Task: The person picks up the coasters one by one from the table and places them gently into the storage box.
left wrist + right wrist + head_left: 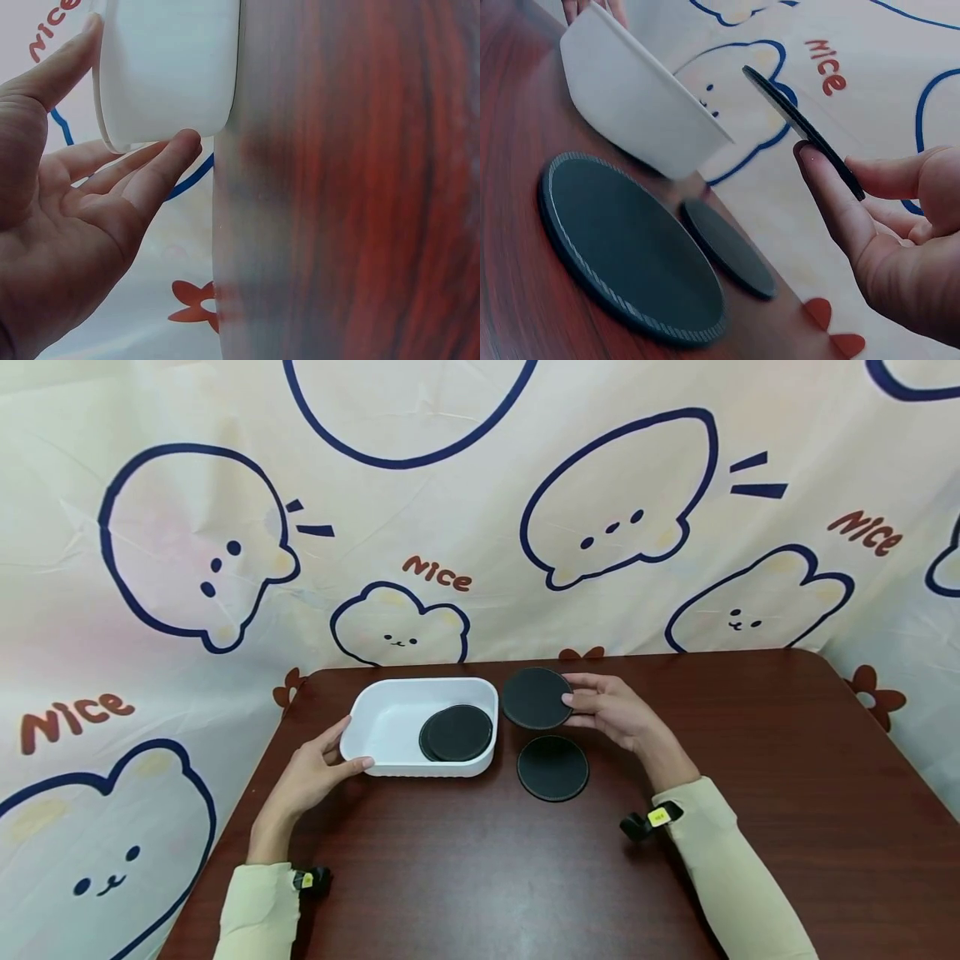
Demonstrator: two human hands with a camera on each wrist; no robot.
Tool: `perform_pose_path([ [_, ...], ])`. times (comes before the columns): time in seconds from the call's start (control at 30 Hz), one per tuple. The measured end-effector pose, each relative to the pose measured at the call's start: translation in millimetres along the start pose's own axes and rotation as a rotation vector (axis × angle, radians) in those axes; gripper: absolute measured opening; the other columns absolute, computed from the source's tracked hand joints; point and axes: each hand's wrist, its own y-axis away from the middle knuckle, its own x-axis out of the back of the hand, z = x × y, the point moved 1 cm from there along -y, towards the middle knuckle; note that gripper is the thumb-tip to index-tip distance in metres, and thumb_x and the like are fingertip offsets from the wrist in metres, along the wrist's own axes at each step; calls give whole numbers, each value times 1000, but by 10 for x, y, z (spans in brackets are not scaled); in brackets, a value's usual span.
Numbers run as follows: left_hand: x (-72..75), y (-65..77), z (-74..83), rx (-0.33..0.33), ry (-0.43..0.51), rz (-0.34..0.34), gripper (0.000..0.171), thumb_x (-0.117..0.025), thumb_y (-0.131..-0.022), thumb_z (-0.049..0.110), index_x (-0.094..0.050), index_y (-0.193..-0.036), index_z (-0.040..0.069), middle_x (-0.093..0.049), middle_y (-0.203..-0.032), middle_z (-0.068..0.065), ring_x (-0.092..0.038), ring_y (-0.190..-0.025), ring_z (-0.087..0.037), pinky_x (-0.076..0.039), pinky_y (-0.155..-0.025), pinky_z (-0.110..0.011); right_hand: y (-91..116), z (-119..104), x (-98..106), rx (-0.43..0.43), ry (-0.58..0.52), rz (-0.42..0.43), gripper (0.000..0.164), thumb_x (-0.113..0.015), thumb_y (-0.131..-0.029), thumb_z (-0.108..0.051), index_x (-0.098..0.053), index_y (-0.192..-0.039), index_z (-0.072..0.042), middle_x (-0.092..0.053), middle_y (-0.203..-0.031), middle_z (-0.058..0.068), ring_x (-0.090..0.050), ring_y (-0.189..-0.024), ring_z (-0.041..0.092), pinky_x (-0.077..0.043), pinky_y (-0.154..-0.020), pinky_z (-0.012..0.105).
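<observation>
My right hand [617,714] pinches a round black coaster [534,697] by its edge, between thumb and fingers. In the right wrist view this held coaster [802,127] is tilted and raised above the table. A stitched black coaster [630,247] lies flat on the table, with another coaster [727,247] behind it; the held one hides that farther coaster in the head view. My left hand [318,772] grips the left end of a white rectangular container [390,722], thumb and fingers spread around its corner. Inside, at the right end, overlapping black coasters [459,733] lie stacked.
The dark brown wooden table [465,877] runs under everything, its far edge just behind the container. A pale curtain [480,527] printed with cartoon bears hangs close behind and to the sides. Wrist cameras [648,821] are strapped over both sleeves.
</observation>
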Motion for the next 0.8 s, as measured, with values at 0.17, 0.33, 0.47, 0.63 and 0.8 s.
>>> perform_pose_path([
  [0.17,2,-7,-8,-3,4,2,102,-83,-95,42,-23,-172,10,-37,-170,-28,-56,-145,-46,-53,-108,-51,-95,15,-232,28,-8,-46,55,-56,-111,-5,-42,-163,-1,-71,-130,5,-79,-102,10,-66,-91,29],
  [0.33,2,-14,-15,-10,4,-2,103,-84,-95,40,-23,-172,9,-37,-170,-28,-56,-146,-43,-54,-108,-50,-188,23,-470,26,-46,-55,53,-56,-110,-2,-44,-162,-1,-67,-134,11,-79,-102,11,-66,-90,30],
  [0.47,10,-13,-11,-5,4,-2,103,-84,-95,40,-23,-172,10,-36,-171,-27,-54,-147,-43,-53,-109,-50,-255,4,-652,34,-77,-60,52,-57,-109,-2,-46,-160,-2,-68,-134,15,-79,-100,12,-66,-90,31],
  [0.63,11,-9,-5,-3,7,-5,103,-84,-95,40,-23,-172,10,-36,-171,-28,-55,-147,-44,-53,-108,-49,-331,-2,-871,41,-92,-62,51,-59,-109,-3,-49,-158,-1,-70,-132,17,-79,-96,13,-66,-89,33],
  [0.8,0,-7,-8,-5,6,-5,103,-84,-95,41,-23,-172,11,-36,-171,-27,-55,-147,-43,-53,-108,-49,-400,10,-1075,34,-104,-49,49,-62,-107,-2,-52,-155,0,-70,-133,21,-78,-94,13,-67,-86,32],
])
